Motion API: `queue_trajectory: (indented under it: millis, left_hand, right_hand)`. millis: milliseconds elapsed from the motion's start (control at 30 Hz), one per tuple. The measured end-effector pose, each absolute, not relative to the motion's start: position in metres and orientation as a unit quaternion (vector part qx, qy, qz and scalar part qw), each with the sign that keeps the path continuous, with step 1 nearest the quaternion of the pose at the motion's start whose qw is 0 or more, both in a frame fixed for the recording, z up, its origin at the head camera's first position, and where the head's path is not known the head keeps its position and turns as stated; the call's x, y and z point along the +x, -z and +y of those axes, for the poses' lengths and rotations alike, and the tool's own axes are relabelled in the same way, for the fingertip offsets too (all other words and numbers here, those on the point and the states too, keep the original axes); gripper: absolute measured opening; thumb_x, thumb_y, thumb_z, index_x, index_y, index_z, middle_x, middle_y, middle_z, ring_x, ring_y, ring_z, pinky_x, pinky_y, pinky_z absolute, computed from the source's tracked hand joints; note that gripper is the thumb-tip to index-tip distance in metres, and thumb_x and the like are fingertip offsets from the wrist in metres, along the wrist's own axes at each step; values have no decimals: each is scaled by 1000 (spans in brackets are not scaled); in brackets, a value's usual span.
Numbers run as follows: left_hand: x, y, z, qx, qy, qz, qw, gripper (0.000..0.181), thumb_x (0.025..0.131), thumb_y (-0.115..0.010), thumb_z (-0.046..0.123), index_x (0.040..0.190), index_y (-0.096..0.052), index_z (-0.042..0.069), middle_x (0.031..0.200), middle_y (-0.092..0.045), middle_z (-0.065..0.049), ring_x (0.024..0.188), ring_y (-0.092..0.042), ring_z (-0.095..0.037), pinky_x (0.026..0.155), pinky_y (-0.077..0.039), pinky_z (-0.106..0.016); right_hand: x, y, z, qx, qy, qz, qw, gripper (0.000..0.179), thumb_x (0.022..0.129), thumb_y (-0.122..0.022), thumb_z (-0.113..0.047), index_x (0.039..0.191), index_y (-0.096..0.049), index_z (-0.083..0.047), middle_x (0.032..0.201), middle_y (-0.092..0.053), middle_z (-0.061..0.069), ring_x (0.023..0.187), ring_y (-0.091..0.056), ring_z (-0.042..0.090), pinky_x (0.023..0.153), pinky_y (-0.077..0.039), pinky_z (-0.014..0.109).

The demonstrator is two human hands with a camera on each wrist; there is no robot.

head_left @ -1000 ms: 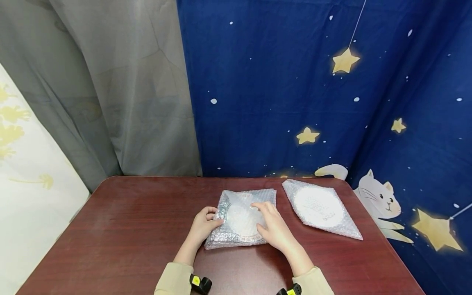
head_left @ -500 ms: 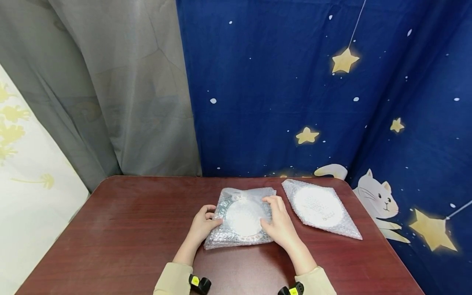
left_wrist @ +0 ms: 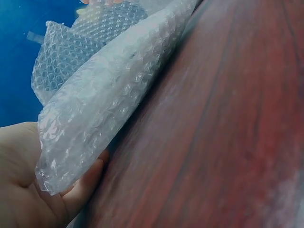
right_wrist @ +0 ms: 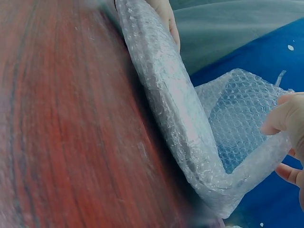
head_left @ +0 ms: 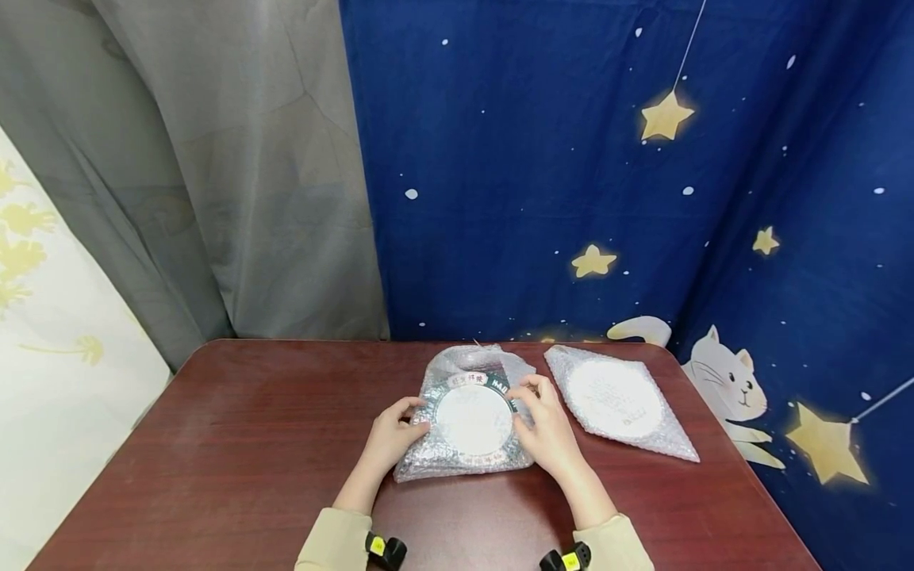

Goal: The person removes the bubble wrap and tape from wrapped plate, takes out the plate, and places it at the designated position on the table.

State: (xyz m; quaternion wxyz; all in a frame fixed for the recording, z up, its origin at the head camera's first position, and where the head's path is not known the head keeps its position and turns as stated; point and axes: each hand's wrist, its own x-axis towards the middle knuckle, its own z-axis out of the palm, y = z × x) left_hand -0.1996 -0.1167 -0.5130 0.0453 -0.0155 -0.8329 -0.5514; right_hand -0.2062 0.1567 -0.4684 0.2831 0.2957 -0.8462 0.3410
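A round white plate (head_left: 474, 420) with a dark green lettered rim lies in clear bubble wrap (head_left: 457, 359) near the table's far side. At the package's left edge my left hand (head_left: 391, 434) grips it, thumb on top and fingers below, as the left wrist view shows of this hand (left_wrist: 28, 185). My right hand (head_left: 548, 424) is curled at the right edge, where thumb and fingers hold the wrap. In the right wrist view, the bubble wrap (right_wrist: 240, 114) stands up in a loose flap beside the fingers (right_wrist: 280, 118).
Another bubble-wrapped white disc (head_left: 616, 399) lies at the right on the dark red wooden table (head_left: 271, 452). Behind the table hang a grey curtain (head_left: 286, 198) and a blue one with stars (head_left: 493, 198).
The wrap's far flap has lifted and spread away from the plate, showing more green rim and lettering. My right hand has shifted right to the package's edge; the left stays nearly still.
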Motion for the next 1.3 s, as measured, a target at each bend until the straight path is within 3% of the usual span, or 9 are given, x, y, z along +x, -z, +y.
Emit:
queue_trajectory:
  millis: [133, 333, 433, 533, 633, 767, 1067, 1300]
  left_hand:
    - [-197, 510, -117, -28, 526, -849, 47, 32, 84, -73, 13, 116, -66, 12, 108, -60, -14, 51, -43, -11, 50, -40, -27]
    - [-194, 506, -117, -46, 494, -867, 42, 38, 82, -72, 15, 119, -63, 9, 93, -58, -8, 52, -42, -11, 51, -40, -28]
    - [-193, 504, -117, -58, 480, -875, 34, 42, 82, -72, 15, 122, -61, 6, 99, -58, -10, 58, -44, -12, 55, -41, -29]
    - [-192, 502, -117, -68, 467, -881, 22, 47, 82, -71, 13, 126, -58, 4, 115, -56, -14, 68, -48, -17, 60, -43, -33]
    - [-191, 500, -116, -75, 458, -886, 9, 54, 79, -69, 10, 131, -54, 2, 126, -52, -17, 90, -56, -26, 71, -46, -39]
    - [-189, 496, -115, -92, 452, -887, 0, 64, 74, -69, 7, 134, -49, -3, 131, -48, -22, 116, -50, -35, 85, -45, -46]
    - [-188, 492, -111, -105, 432, -896, -13, 72, 71, -69, 5, 137, -42, -8, 133, -37, -27, 114, -48, -36, 85, -45, -44]
    - [-182, 486, -110, -100, 414, -904, -26, 81, 73, -80, 20, 139, -42, -6, 145, -27, -28, 129, -31, -44, 92, -42, -53]
  right_hand:
    - [-206, 467, 159, 291, -336, -851, 279, 34, 69, -72, 7, 93, -64, -15, 116, -50, 10, 99, -50, 21, 74, -47, 37]
    - [-204, 462, 163, 256, -351, -864, 255, 28, 71, -71, 5, 93, -66, -12, 119, -49, 9, 98, -51, 21, 73, -47, 39]
    - [-204, 459, 165, 234, -355, -870, 249, 28, 72, -72, 4, 93, -66, -13, 120, -50, 10, 100, -52, 23, 76, -47, 42]
    - [-204, 457, 168, 222, -351, -875, 248, 28, 71, -73, 4, 94, -66, -12, 121, -50, 12, 102, -53, 26, 80, -47, 45]
    - [-205, 456, 171, 217, -345, -878, 250, 29, 72, -74, 3, 96, -66, -10, 122, -50, 13, 105, -52, 28, 83, -46, 47]
    - [-206, 455, 176, 211, -337, -881, 254, 30, 72, -74, 1, 98, -66, -11, 123, -50, 12, 107, -50, 29, 84, -45, 48]
    - [-209, 453, 188, 206, -313, -891, 255, 37, 71, -76, 1, 105, -67, -9, 136, -44, 17, 111, -46, 34, 87, -40, 51]
    - [-210, 450, 194, 200, -298, -902, 240, 41, 72, -72, 0, 112, -66, -7, 144, -39, 17, 128, -34, 39, 99, -27, 61]
